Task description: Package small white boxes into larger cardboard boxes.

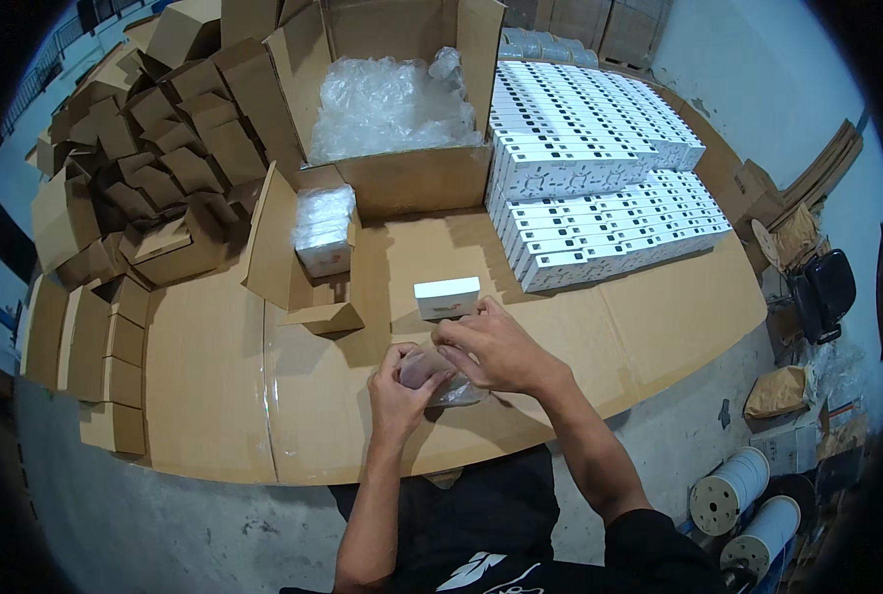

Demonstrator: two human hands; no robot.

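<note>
Gripping a clear plastic bag (458,394) over the cardboard tabletop (209,376), the left hand (396,398) and right hand (496,348) are near one bare white box (446,297), with wrapped boxes (324,233) already part-filling the narrow carton (325,319) and many seemingly unwrapped boxes (600,203) still stacked at right.

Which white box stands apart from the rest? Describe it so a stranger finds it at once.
On the cardboard-topped table, find the big open carton heaped with clear plastic. Nearer than that, just beyond the right hand, is a small white box. Unlike the rows of white boxes at right and the plastic-wrapped ones in the small carton at left, it sits alone.
</note>
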